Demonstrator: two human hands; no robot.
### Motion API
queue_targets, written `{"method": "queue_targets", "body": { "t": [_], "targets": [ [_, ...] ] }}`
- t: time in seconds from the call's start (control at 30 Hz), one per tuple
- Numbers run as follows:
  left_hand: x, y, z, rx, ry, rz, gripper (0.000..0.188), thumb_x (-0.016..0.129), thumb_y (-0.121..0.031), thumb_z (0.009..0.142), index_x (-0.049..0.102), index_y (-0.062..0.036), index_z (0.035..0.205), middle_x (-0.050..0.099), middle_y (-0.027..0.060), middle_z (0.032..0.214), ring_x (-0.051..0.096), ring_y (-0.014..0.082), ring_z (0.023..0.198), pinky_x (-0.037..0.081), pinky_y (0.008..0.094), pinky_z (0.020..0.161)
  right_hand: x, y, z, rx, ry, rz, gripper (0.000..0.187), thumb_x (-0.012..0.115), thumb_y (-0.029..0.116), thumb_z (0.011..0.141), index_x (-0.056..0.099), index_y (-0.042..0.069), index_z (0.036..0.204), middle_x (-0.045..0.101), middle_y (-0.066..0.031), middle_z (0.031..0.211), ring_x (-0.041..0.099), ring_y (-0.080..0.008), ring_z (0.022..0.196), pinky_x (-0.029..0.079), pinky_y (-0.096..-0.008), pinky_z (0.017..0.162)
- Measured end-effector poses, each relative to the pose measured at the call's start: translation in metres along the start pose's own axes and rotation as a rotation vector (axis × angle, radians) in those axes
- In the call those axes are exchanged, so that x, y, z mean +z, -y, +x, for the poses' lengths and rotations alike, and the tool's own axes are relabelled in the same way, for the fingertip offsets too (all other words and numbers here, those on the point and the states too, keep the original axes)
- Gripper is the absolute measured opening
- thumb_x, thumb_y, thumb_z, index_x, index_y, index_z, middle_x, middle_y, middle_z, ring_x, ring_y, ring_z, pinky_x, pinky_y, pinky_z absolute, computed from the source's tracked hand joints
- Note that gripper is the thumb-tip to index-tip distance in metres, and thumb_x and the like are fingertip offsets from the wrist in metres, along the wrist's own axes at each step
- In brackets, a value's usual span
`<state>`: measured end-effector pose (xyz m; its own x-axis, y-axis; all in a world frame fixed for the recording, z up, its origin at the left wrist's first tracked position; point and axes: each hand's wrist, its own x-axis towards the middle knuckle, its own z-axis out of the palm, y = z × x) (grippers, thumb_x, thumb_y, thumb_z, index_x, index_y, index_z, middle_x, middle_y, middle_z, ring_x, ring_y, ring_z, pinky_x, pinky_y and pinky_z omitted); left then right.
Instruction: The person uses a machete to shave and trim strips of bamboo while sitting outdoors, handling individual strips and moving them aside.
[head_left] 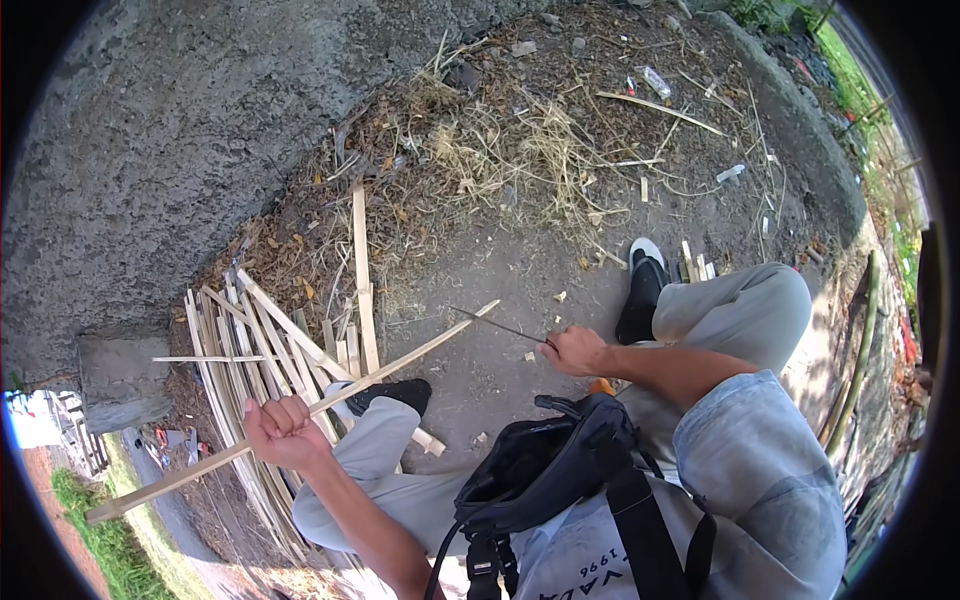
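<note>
My left hand (285,432) is closed around a long pale bamboo strip (420,350). The strip slants from the lower left, past my bent knee, up to a narrow tip near the middle of the view. My right hand (575,350) grips a knife (512,330) with a thin dark blade; its handle is mostly hidden in my fingers. The blade points left and crosses the strip close to its tip. Whether the edge touches the wood, I cannot tell.
A pile of bamboo strips (225,370) lies beside my left leg. One flat strip (362,260) leans beyond my left shoe. Shavings (520,150) cover the ground ahead, beside a rough grey wall (190,130). A black bag (530,460) hangs at my front.
</note>
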<state>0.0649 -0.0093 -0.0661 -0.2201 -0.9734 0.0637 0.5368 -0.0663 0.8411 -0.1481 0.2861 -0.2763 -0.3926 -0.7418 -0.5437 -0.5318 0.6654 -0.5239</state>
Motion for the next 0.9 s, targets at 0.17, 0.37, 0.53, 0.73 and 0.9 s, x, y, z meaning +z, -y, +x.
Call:
{"method": "queue_targets", "body": {
  "t": [0.17,0.37,0.53,0.73,0.9],
  "targets": [
    [-0.009,0.0,-0.002,0.014,0.504,-0.038,0.04,0.048,-0.014,0.087,0.026,-0.016,0.054,0.022,-0.0022,0.04,0.014,0.0085,0.035,0.013,0.0279,0.038,0.003,-0.012,0.018,0.101,-0.027,0.036,0.049,0.042,0.042,0.094,0.066,0.0,0.095,0.065,-0.0272,0.089,0.064,-0.0447,0.088,0.051,-0.0513,0.084],
    [-0.004,0.002,0.001,0.003,0.703,-0.045,0.039,0.052,-0.015,0.082,0.027,-0.0157,0.053,0.027,-0.002,0.037,0.016,0.0075,0.031,0.015,0.0258,0.036,0.01,-0.01,0.009,0.022,0.003,0.071,0.048,0.042,0.04,0.094,0.066,-0.001,0.093,0.065,-0.0277,0.086,0.064,-0.0449,0.088,0.051,-0.0512,0.083],
    [-0.004,0.0,0.003,-0.006,0.763,-0.048,0.038,0.054,-0.015,0.077,0.026,-0.0165,0.051,0.025,-0.0034,0.036,0.016,0.0076,0.03,0.015,0.0252,0.035,0.006,-0.007,0.008,0.058,-0.023,0.039,0.047,0.042,0.04,0.095,0.066,-0.001,0.096,0.065,-0.0274,0.086,0.064,-0.0449,0.089,0.051,-0.0514,0.082],
    [-0.003,0.001,0.004,-0.009,0.877,-0.05,0.036,0.055,-0.017,0.077,0.03,-0.0161,0.051,0.027,-0.0041,0.038,0.019,0.0074,0.031,0.018,0.0262,0.039,0.012,-0.017,0.015,0.05,-0.021,0.063,0.048,0.04,0.04,0.095,0.065,-0.001,0.097,0.065,-0.0273,0.085,0.064,-0.0452,0.087,0.051,-0.0524,0.081],
    [0.0,0.001,0.002,-0.008,0.881,-0.037,0.037,0.055,-0.016,0.077,0.029,-0.0162,0.051,0.026,-0.004,0.038,0.019,0.0075,0.032,0.019,0.0262,0.04,-0.009,0.009,-0.004,-0.047,0.068,0.065,0.05,0.04,0.04,0.096,0.065,-0.002,0.097,0.065,-0.0275,0.094,0.063,-0.0449,0.09,0.05,-0.0525,0.083]
  ]
}}
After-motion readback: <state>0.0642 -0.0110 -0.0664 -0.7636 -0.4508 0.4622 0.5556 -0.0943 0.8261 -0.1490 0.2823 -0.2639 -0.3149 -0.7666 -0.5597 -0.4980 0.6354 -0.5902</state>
